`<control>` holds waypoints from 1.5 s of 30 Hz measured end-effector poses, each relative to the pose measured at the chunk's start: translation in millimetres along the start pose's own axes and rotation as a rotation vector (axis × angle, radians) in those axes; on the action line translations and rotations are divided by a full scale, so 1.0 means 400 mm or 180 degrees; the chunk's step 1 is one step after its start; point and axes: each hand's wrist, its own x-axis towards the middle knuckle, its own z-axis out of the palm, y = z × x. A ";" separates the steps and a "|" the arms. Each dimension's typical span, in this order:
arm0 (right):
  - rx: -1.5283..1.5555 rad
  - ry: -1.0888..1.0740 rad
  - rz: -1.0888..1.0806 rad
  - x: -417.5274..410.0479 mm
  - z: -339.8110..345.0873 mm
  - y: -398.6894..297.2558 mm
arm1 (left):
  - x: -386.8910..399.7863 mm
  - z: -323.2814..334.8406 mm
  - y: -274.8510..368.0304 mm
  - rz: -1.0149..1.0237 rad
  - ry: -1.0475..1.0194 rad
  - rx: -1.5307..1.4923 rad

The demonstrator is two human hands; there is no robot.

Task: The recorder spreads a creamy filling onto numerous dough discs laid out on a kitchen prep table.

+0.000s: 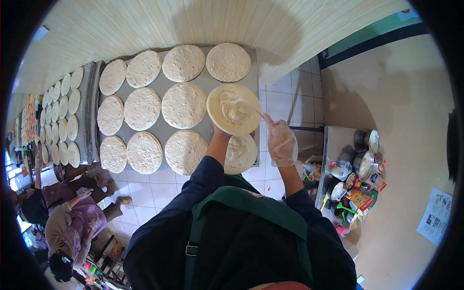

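Observation:
My left hand (pixel 222 131) holds up a round flat dough base (pixel 217 105) from below; most of the hand is hidden under it. Creamy white spread (pixel 235 108) lies swirled on the middle of this base. My right hand (pixel 282 141), in a clear plastic glove, is closed around the handle of a thin utensil (pixel 261 115) whose tip reaches the spread. Rows of coated round bases (pixel 185 105) lie on a metal table (pixel 152 76). One more base (pixel 241 156), with spread partly over it, is on the table below the held one.
A second table (pixel 85 108) with many rounds stands to the left. Co-workers (pixel 74 221) in purple aprons are at lower left. At right, a side table (pixel 330 145) bears pots, bowls, packets and green utensils. A wall (pixel 145 21) runs behind the rounds.

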 end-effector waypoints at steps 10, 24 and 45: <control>0.3312 -0.1295 0.1106 -0.064 0.076 -0.101 | -0.051 0.100 0.059 0.0814 -0.0152 0.0596; 0.0851 0.0239 -0.0323 -0.016 -0.082 -0.174 | -0.176 0.206 0.137 0.0171 -0.0439 0.0302; 0.1307 0.0373 -0.0713 -0.063 -0.142 -0.111 | -0.237 0.255 0.186 0.0365 -0.1038 0.0057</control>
